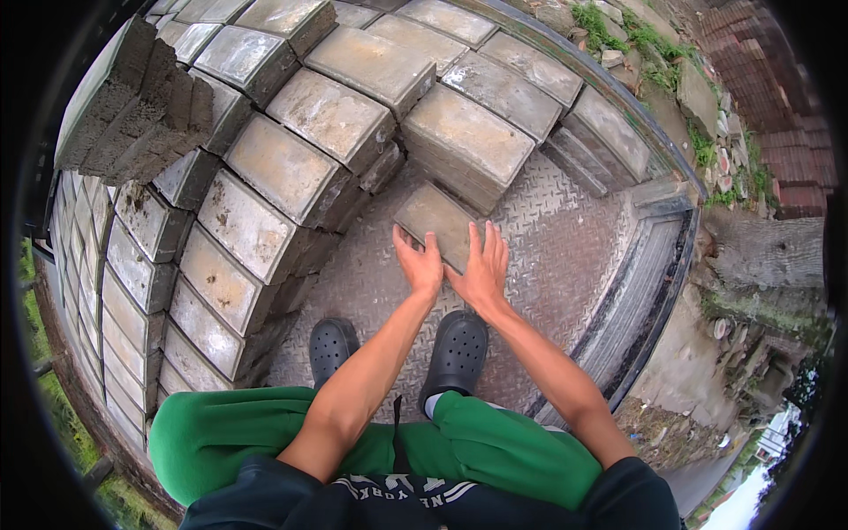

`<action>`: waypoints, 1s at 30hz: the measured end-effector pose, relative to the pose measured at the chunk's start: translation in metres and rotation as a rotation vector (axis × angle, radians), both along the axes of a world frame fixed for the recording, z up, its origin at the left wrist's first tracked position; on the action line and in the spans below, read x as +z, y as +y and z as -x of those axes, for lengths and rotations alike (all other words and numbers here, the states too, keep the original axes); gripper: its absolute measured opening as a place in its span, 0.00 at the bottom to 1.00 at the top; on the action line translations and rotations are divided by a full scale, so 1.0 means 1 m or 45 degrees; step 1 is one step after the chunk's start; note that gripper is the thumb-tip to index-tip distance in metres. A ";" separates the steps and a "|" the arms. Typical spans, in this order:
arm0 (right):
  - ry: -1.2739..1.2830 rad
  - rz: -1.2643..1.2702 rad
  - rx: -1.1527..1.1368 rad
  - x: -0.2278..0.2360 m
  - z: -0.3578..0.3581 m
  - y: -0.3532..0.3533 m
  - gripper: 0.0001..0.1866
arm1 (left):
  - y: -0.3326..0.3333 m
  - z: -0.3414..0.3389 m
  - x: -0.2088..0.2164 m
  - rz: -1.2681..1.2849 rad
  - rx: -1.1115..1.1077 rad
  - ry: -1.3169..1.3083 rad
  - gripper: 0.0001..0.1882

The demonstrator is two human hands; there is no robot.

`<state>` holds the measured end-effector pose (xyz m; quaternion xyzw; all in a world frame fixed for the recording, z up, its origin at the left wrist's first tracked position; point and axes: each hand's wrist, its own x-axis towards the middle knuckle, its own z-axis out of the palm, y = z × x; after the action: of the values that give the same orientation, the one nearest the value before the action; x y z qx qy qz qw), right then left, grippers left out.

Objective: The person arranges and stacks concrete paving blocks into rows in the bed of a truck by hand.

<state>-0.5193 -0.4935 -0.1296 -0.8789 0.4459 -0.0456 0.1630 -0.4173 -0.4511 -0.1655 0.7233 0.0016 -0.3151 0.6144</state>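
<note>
A flat grey concrete block lies low over the metal floor, up against a taller stack of blocks. My left hand is at its left and near side, thumb toward the top and fingers along the edge. On the other side, my right hand presses its right edge with fingers stretched forward and thumb at the near corner. Between them the two hands grip the block. Its underside is hidden, so I cannot tell whether it fully touches the floor.
Stacked rows of concrete blocks rise at the left and far side. My dark clogs stand on the patterned metal floor. A raised metal side edge curves along the right. Beyond it are rubble, weeds and a tree trunk.
</note>
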 end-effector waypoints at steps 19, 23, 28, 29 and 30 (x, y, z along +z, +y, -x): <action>-0.978 -1.552 -0.994 0.026 0.010 0.003 0.50 | -0.009 -0.015 -0.017 0.230 0.091 0.183 0.30; -0.846 -1.547 -0.851 0.013 -0.002 -0.017 0.49 | -0.021 -0.044 -0.019 0.026 -0.047 0.218 0.29; -0.846 -1.539 -0.734 0.022 -0.006 -0.012 0.52 | -0.023 -0.030 -0.032 0.118 0.126 0.105 0.30; -0.857 -1.534 -0.752 0.020 -0.003 -0.013 0.52 | -0.025 -0.031 -0.034 0.202 0.168 0.094 0.30; -0.786 -1.553 -0.677 0.026 -0.010 -0.013 0.52 | -0.020 -0.038 -0.037 0.272 0.216 0.070 0.31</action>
<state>-0.5091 -0.5069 -0.1036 -0.4411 0.5240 -0.0730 0.7249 -0.3797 -0.4709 -0.2026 0.6423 0.0460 -0.2802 0.7120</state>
